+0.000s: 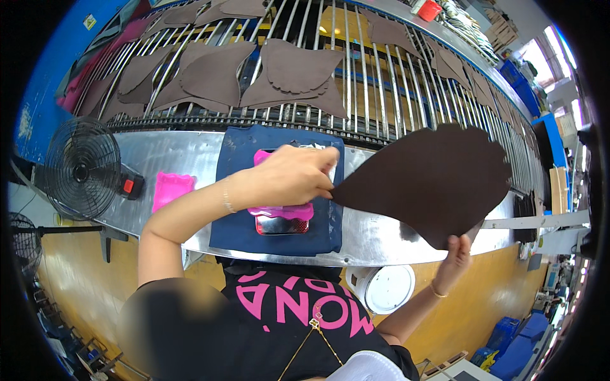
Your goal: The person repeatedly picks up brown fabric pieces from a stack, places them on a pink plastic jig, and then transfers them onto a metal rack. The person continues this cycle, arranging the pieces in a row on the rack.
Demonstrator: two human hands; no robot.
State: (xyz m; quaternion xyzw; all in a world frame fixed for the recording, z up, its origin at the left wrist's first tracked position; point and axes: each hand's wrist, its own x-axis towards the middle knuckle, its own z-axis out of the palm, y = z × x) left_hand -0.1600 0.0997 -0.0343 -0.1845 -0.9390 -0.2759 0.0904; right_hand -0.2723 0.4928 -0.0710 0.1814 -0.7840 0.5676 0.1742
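A large dark brown leather-like cut piece (438, 184), scalloped along its far right edge, is held up over the right side of the metal table (372, 244). My left hand (295, 173) pinches its narrow left tip. The lower right edge sits between the fingers of my right hand (457, 257). Below my left hand a folded dark blue cloth (238, 219) lies on the table. On this cloth are a pink wavy-edged item (283, 211) and a shiny dark red-edged object (283, 226), both partly covered by my hand and forearm.
Beyond the table runs a rack of metal rods (375, 95) carrying several brown cut pieces (295, 66). A black fan (82, 170) and another pink wavy-edged item (173, 189) are at the left. A white bucket (389, 289) stands below the near edge. Dark pieces (525, 216) lie at the right.
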